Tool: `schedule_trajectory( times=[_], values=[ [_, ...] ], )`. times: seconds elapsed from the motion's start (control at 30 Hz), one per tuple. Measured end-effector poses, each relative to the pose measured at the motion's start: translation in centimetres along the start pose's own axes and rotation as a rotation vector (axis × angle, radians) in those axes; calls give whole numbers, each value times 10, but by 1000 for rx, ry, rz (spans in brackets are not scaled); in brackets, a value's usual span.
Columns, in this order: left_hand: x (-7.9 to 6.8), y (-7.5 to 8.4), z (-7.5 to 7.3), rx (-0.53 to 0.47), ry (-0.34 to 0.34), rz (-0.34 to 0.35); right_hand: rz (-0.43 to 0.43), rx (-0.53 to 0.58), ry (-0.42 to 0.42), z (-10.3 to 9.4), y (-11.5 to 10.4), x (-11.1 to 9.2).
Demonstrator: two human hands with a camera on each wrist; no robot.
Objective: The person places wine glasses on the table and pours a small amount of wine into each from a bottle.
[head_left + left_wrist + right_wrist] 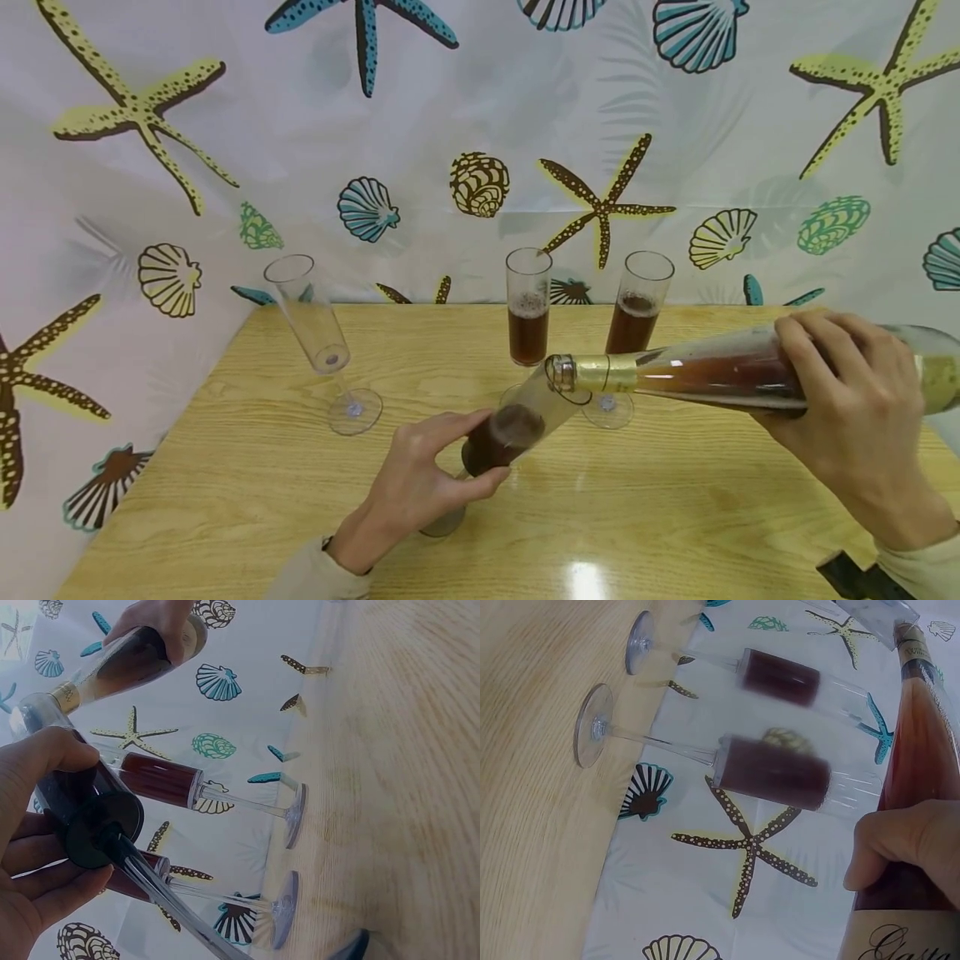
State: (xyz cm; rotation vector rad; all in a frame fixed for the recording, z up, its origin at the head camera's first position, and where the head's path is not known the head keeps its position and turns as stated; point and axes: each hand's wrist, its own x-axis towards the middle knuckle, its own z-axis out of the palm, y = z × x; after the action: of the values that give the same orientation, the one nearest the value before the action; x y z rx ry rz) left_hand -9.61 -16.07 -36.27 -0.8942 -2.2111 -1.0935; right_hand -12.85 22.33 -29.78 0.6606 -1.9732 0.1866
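In the head view my left hand grips a champagne flute by its bowl, tilted up to the right, with dark red drink in its lower part. My right hand holds a clear wine bottle with a gold neck band, lying almost level. The bottle's mouth is at the flute's rim, overlapping it. Red-brown liquid lies along the bottle's neck and body. In the left wrist view the flute's stem slants down, with fingers and thumb around the bowl. The right wrist view shows the bottle's label below the thumb.
Two upright flutes partly filled with red drink, a middle one and a right one, stand behind the hands. An unfilled flute stands at the left of the wooden table. A shell-and-starfish cloth hangs behind.
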Motion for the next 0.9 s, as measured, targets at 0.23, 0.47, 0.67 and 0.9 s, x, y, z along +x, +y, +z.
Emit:
schedule_trajectory(
  times=[0.23, 0.47, 0.67, 0.9],
  values=[
    [0, 0, 0, -10, 21, 2, 19, 19, -18, 6, -8, -4],
    [-1, -3, 0, -32, 42, 1, 86, 75, -52, 12, -13, -11],
    [-2, -4, -3, -69, 54, -50, 184, 85, -73, 14, -17, -18],
    [0, 1, -10, -158, 65, -162, 267, 93, -65, 13, -18, -30]
  ],
)
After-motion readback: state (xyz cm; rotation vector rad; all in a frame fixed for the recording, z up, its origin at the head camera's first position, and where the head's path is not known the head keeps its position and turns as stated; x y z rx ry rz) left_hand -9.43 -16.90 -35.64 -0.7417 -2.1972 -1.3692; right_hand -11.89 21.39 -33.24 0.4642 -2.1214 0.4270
